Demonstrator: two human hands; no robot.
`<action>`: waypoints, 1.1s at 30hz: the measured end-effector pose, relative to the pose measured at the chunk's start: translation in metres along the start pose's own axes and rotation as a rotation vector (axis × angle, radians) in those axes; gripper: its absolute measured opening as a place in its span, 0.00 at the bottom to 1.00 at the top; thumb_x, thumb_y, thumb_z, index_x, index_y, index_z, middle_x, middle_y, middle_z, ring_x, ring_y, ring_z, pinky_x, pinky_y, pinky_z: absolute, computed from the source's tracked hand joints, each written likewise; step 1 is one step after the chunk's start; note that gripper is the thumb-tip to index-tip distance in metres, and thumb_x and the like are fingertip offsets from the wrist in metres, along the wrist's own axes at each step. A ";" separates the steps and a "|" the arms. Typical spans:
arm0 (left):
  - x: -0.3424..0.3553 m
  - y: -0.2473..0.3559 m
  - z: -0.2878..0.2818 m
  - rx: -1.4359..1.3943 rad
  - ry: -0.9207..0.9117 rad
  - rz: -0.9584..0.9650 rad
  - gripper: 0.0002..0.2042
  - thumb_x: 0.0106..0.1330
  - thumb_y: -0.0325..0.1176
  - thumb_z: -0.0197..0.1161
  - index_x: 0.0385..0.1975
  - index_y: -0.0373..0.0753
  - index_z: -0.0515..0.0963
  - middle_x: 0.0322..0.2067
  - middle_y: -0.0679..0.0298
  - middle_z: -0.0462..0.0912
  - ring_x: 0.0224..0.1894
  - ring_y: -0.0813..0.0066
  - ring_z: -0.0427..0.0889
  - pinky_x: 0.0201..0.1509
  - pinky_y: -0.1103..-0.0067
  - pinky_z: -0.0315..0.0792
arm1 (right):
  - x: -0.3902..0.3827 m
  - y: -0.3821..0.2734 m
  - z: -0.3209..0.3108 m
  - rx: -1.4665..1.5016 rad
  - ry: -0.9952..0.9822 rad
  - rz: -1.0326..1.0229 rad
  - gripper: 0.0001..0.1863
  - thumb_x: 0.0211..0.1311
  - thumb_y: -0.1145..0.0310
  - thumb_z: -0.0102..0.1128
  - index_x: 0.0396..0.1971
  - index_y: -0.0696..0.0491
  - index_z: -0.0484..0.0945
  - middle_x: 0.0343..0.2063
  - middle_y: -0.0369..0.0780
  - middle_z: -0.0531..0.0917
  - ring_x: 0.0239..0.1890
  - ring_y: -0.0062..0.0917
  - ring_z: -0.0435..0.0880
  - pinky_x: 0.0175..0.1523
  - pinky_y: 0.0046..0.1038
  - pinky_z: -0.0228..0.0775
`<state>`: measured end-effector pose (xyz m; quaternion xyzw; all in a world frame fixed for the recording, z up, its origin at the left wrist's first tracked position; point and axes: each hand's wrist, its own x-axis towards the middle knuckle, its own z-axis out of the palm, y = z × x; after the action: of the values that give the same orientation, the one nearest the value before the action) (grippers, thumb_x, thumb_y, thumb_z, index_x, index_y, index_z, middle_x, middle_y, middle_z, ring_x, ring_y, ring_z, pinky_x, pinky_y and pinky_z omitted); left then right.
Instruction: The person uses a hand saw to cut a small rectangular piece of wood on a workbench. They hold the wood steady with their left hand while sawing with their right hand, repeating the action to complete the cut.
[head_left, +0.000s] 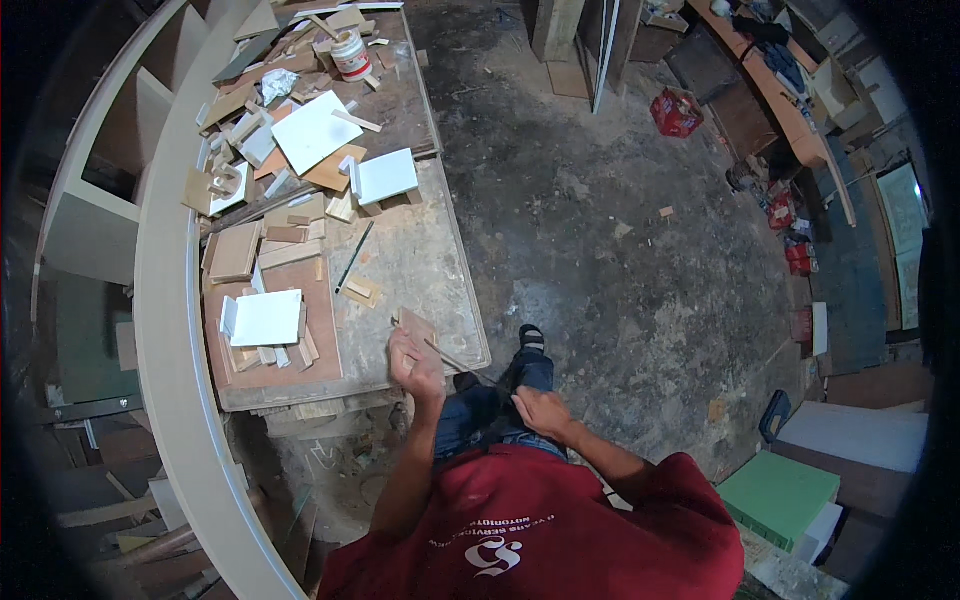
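Note:
At the bench's near right corner, my left hand (414, 365) is closed on a small wooden piece (420, 328), its fingers curled at the piece's edge. My right hand (542, 412) is closed around the end of a thin, long tool (462, 366), which slants up-left to the wooden piece; its exact kind is unclear. Beyond them on the bench lie a dark thin rod (355, 257) and a small light block (360, 290). A white board (265, 315) rests on wood scraps to their left.
The worn bench (450, 290) carries piles of offcuts, white boards (385, 178) and a white tub (351, 55). A long pale cabinet panel (165, 320) borders it on the left. Concrete floor (590, 250) lies to the right, with an orange shelf (790, 110) and stacked green board (775, 490) beyond.

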<state>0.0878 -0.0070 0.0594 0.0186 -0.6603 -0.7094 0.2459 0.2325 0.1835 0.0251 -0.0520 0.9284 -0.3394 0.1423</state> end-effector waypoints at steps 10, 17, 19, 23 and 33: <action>0.023 -0.008 -0.034 -0.365 0.042 -0.542 0.21 0.31 0.22 0.47 0.33 0.35 0.70 0.37 0.59 0.71 0.46 0.66 0.71 0.55 0.76 0.64 | -0.008 -0.034 -0.007 0.067 0.192 0.138 0.12 0.66 0.64 0.47 0.28 0.57 0.69 0.24 0.50 0.77 0.28 0.49 0.77 0.33 0.45 0.68; 0.048 -0.015 -0.089 0.078 -0.130 -0.561 0.21 0.47 0.23 0.61 0.46 0.37 0.73 0.39 0.63 0.73 0.44 0.71 0.72 0.49 0.79 0.67 | 0.027 -0.040 -0.016 0.271 0.405 0.133 0.15 0.66 0.60 0.49 0.27 0.58 0.74 0.21 0.50 0.76 0.29 0.49 0.76 0.34 0.42 0.66; 0.057 -0.025 -0.088 0.035 -0.215 -0.655 0.19 0.52 0.26 0.63 0.46 0.36 0.73 0.40 0.62 0.74 0.45 0.70 0.72 0.50 0.77 0.67 | 0.031 -0.038 -0.016 0.305 0.294 0.297 0.18 0.66 0.58 0.48 0.27 0.58 0.74 0.22 0.51 0.76 0.29 0.50 0.75 0.33 0.43 0.65; 0.064 -0.028 -0.067 0.129 -0.387 -0.582 0.17 0.58 0.30 0.65 0.47 0.36 0.73 0.45 0.59 0.75 0.49 0.70 0.72 0.53 0.74 0.66 | 0.042 -0.033 -0.019 0.273 0.302 0.369 0.21 0.67 0.56 0.46 0.26 0.59 0.74 0.22 0.54 0.76 0.28 0.52 0.75 0.32 0.44 0.64; 0.017 -0.041 0.013 0.730 -0.466 -0.131 0.10 0.66 0.33 0.52 0.42 0.36 0.74 0.43 0.54 0.75 0.48 0.55 0.72 0.51 0.66 0.65 | 0.033 -0.029 -0.029 0.155 0.354 0.518 0.24 0.67 0.51 0.45 0.29 0.59 0.78 0.24 0.55 0.78 0.31 0.52 0.78 0.34 0.45 0.67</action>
<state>0.0548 -0.0013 0.0270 -0.0146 -0.9030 -0.4288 0.0220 0.1920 0.1732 0.0573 0.2569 0.8923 -0.3655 0.0641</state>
